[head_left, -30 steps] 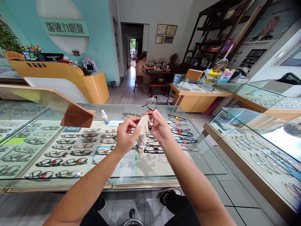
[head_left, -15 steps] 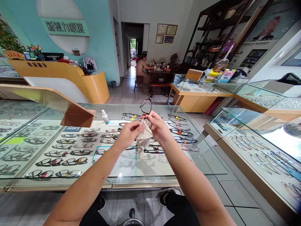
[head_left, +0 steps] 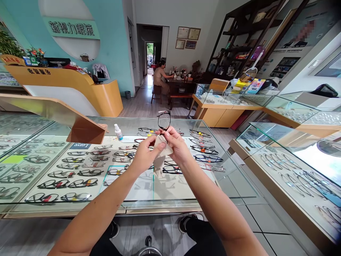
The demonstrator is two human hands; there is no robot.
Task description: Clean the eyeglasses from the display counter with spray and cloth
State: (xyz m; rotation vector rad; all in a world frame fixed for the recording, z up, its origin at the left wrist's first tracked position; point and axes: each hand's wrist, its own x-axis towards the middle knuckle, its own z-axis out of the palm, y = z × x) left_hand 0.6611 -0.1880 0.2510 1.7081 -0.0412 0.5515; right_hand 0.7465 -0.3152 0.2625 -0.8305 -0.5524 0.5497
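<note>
Black glasses [head_left: 164,121]: held upright above the far half of the desk [head_left: 183,199], with one dark-rimmed lens showing over the fingertips and the rest hidden.
Beige cloth [head_left: 160,161]: folded about the lower part of the glasses, above the middle of the desk. Its loose end hung down toward the glass top; whether it touched could not be told.
Grip, left hand [head_left: 144,156]: closed, thumb and fingers pinching the cloth against the glasses, raised above the desk.
Grip, right hand [head_left: 178,147]: closed, fingertips gripping the glasses at the covered lens and touching the cloth, raised above the desk.
Glass desk: a clear-topped display case, its near edge just in front of the person's knees.
Displayed frames [head_left: 80,173]: laid in rows under the desk top, on white trays.
White bottle [head_left: 118,132]: small, blue-capped, upright on the far left part of the desk.
Tan wooden stand [head_left: 85,129]: slanted, on the left end of the desk, just beside the bottle.
Seated person [head_left: 160,76]: well beyond the far edge of the desk, at a dark table.
</note>
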